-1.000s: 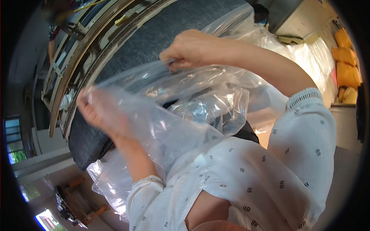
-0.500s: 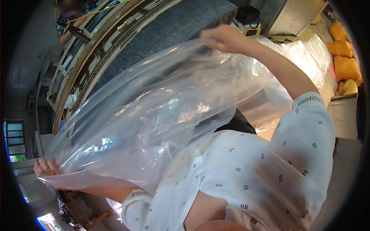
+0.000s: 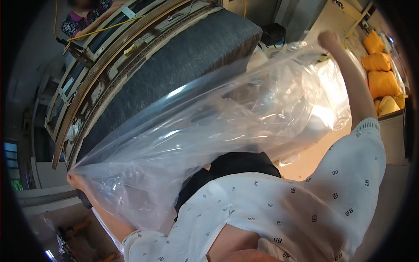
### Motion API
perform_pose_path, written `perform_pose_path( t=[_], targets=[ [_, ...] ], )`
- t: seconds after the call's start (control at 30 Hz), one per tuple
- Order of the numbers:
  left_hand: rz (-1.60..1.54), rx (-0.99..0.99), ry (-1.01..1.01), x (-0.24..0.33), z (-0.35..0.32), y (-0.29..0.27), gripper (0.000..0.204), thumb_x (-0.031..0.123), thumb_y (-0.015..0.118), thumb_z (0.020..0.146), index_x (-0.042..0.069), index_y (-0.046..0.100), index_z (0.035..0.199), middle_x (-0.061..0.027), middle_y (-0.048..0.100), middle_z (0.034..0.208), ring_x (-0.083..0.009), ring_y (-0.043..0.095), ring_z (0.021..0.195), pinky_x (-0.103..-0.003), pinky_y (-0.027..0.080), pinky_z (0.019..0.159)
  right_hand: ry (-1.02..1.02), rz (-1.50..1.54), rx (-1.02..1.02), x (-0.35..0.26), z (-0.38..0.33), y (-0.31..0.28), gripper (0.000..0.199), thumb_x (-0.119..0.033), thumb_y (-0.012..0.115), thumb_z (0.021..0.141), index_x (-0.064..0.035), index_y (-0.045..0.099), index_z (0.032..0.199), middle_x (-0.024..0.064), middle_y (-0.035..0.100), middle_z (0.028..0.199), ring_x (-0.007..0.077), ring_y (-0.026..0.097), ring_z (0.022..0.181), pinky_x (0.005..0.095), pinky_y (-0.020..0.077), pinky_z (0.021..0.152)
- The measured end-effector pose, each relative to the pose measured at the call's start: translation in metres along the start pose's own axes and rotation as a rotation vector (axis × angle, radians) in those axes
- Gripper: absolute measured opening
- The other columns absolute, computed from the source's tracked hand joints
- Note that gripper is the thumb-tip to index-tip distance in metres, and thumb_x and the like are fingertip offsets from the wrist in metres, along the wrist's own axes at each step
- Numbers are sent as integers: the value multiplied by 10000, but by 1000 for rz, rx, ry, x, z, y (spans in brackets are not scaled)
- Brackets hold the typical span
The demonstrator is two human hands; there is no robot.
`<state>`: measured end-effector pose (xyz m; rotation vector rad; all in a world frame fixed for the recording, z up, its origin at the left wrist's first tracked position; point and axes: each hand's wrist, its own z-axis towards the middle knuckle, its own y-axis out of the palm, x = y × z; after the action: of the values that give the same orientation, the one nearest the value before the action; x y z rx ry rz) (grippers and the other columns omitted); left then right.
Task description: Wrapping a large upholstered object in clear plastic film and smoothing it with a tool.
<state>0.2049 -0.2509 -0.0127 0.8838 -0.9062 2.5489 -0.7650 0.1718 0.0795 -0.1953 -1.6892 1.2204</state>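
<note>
A large clear plastic sheet or bag is stretched wide between my two hands. My left hand grips its lower left corner, near the end of a long dark grey upholstered cushion. My right hand is raised at the upper right, closed on the opposite edge of the plastic. The plastic hangs across the front of the cushion and over my white patterned shirt.
A curved wooden frame runs along the far side of the cushion. Another person stands at the top left. Yellow-orange cushions are stacked at the right. More clear plastic lies behind the sheet.
My hands have spread far apart: the left went down to the left, the right up to the right. The bunched plastic is now pulled out wide and taut.
</note>
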Motion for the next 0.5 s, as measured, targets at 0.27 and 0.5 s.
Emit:
perform_pose_path(
  t=[0.27, 0.5],
  targets=[
    [358, -53, 80, -153, 7, -102, 295, 254, 518, 827, -24, 570, 914, -201, 566, 900, -322, 545, 841, -376, 426, 747, 47, 1133, 935, -126, 26, -204, 376, -238, 642, 737, -86, 528, 1062, 163, 508, 1142, 267, 482, 1065, 366, 391, 875],
    [516, -78, -7, -157, 4, -148, 258, 239, 473, 873, -7, 534, 918, -195, 551, 891, -343, 538, 853, -389, 419, 752, -727, 1192, 913, -235, 38, -94, 397, -467, 584, 768, -73, 618, 802, 138, 626, 744, 344, 596, 745, 423, 464, 682]
  ],
)
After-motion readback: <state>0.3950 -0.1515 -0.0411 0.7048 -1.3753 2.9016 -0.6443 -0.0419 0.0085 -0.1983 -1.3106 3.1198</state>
